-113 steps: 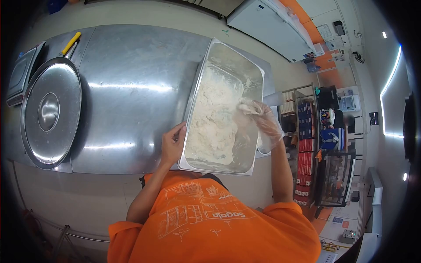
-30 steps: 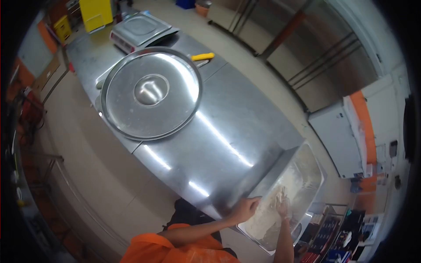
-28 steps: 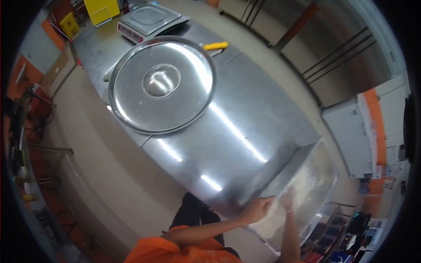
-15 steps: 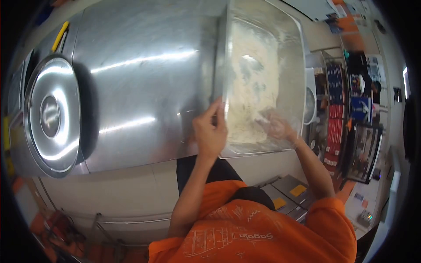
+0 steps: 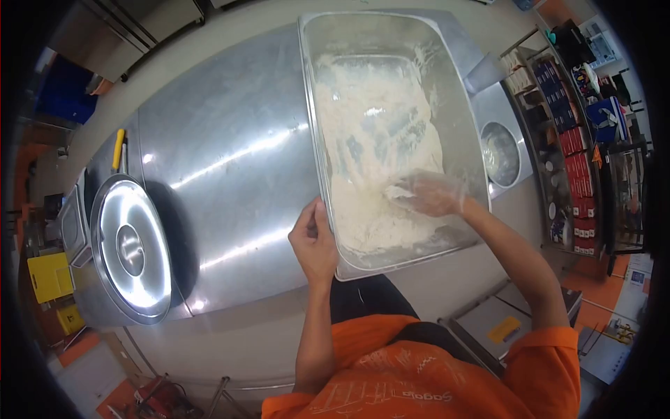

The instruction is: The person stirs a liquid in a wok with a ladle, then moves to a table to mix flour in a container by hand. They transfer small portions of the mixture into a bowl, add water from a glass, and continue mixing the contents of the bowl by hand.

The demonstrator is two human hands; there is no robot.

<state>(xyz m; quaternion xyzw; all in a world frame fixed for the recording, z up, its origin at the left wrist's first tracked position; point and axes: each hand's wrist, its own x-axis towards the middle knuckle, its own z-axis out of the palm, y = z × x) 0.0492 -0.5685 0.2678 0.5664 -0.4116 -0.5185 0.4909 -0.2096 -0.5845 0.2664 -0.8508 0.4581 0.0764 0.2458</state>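
Observation:
A large, deep rectangular tub (image 5: 457,126) stands on the steel table, its bottom covered with a pale, floury layer (image 5: 380,160) that has bare smears in it. My left hand (image 5: 312,241) is closed on the tub's left rim near the front corner. Inside the tub, at the front right, my right hand (image 5: 429,193) is spread low over the floury layer, in what looks like a thin clear glove dusted white. Its fingertips are partly blurred.
A round metal lid (image 5: 131,250) lies at the table's left, beside a yellow-handled tool (image 5: 118,148). Right of the tub are a metal bowl (image 5: 500,155) and a clear container (image 5: 485,73). Shelves (image 5: 576,178) with boxes stand farther right.
The view has shifted, so the tub appears farther left and more of the room shows. My right hand has opened out flatter over the floury layer. My left hand remains at the rim.

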